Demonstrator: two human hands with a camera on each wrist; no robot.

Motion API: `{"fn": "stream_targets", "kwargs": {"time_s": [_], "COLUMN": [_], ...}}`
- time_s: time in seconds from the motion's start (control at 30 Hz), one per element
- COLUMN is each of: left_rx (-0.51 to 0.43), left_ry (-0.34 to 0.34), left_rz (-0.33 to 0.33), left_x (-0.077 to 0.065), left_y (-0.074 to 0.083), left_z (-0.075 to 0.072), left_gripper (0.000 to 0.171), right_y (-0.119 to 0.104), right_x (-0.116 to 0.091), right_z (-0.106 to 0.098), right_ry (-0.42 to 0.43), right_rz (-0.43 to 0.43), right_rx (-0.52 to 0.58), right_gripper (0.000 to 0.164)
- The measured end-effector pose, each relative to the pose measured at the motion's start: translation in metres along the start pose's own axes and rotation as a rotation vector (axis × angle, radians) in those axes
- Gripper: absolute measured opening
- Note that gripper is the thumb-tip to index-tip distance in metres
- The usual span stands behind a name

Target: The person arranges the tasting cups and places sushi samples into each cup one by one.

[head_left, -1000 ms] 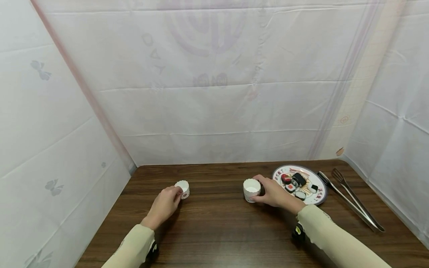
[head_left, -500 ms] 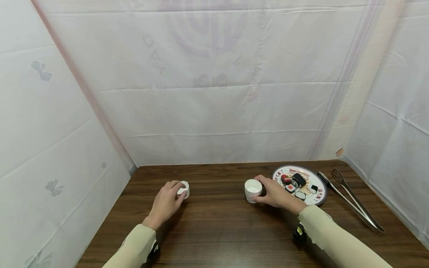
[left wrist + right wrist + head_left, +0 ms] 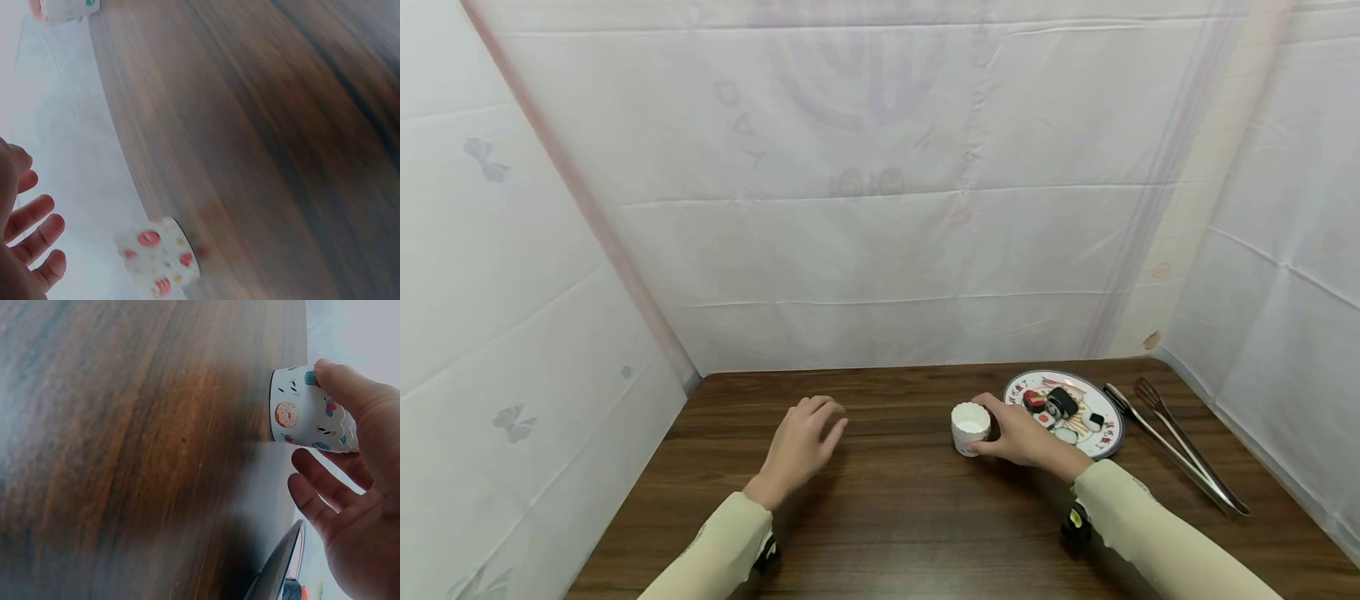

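My left hand [image 3: 805, 437] is raised over the table's left half, its fingers loosely bent and holding nothing. In the left wrist view, a white baking cup [image 3: 159, 256] with red fruit prints stands on the table, apart from the fingertips [image 3: 53, 262]. That cup is hidden behind the hand in the head view. My right hand [image 3: 1018, 435] grips a second white baking cup [image 3: 970, 427] with a scalloped rim, upright and with nothing seen inside. The right wrist view shows the thumb [image 3: 344, 384] against this cup's printed side [image 3: 303, 412].
Right of my right hand lies a round plate [image 3: 1108, 437] bearing several sushi pieces [image 3: 1062, 402]. Beside it, a pair of metal tongs [image 3: 1191, 458] lies along the table's right side. White cloth walls [image 3: 865, 250] enclose the back and sides of the wooden table [image 3: 887, 517].
My left hand has let go of its baking cup and moved right, lifting over it so the cup drops from the head view. The right hand shifts its cup slightly right.
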State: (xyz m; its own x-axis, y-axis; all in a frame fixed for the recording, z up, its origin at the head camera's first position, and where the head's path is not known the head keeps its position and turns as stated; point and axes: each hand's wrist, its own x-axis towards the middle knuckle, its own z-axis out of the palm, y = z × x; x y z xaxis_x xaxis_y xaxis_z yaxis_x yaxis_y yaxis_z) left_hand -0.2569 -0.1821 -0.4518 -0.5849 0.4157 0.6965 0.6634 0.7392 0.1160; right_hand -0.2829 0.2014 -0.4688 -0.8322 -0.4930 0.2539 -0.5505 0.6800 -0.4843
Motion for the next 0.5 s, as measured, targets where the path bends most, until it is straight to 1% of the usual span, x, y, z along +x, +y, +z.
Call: {"fn": "stream_targets", "kwargs": {"time_s": [0.17, 0.33, 0.5], "left_rx": [-0.013, -0.038, -0.052], "left_ry": [-0.023, -0.068, -0.103], "left_rz": [0.029, 0.056, 0.094], "left_x": [0.012, 0.025, 0.039], "left_y": [0.014, 0.031, 0.048], "left_z": [0.006, 0.014, 0.023], "left_gripper": [0.011, 0.01, 0.016], "right_y": [0.0, 0.001, 0.002], "right_x": [-0.003, -0.005, -0.007], "right_z": [-0.001, -0.003, -0.003], "right_ry": [0.006, 0.002, 0.0], "right_rz": [-0.011, -0.001, 0.002], "right_rx": [-0.009, -0.004, -0.004], "right_gripper": [0.064, 0.064, 0.062]}}
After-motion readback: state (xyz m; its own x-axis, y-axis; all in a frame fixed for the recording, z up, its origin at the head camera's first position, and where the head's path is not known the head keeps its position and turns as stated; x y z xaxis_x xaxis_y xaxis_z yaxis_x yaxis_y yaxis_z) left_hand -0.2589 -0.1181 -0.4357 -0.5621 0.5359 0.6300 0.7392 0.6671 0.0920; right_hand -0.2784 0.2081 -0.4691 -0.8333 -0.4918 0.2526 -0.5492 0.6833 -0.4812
